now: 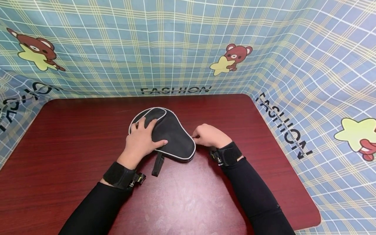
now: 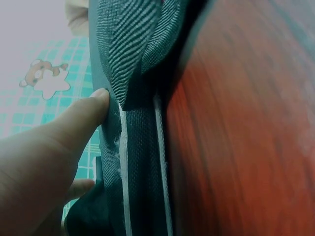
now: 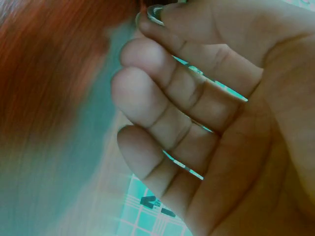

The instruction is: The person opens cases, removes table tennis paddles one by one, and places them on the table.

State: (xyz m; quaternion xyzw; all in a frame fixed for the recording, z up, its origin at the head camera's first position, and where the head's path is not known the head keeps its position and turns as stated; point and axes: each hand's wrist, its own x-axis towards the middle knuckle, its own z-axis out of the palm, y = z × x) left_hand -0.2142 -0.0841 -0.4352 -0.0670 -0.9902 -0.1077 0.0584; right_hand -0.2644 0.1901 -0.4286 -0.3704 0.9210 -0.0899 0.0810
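Note:
A black table tennis paddle case [image 1: 173, 133] with white piping lies flat on the table, its narrow end toward the near right. My left hand [image 1: 140, 139] rests on its wide end with fingers spread across the small curved pocket [image 1: 158, 114]. In the left wrist view, the left thumb presses the case near its piped edge. At the right side of the narrow end, my right hand [image 1: 211, 135] pinches a small metal zipper pull [image 3: 156, 14] between thumb and forefinger. Its other fingers are bent. A black fabric loop [image 1: 158, 164] sticks out from the case's near edge.
The dark red table [image 1: 73, 140] has rounded corners. Plaid cloth [image 1: 176, 49] with bears and lettering hangs behind it and along both sides. Each wrist wears a black strap [image 1: 118, 174] with a small camera.

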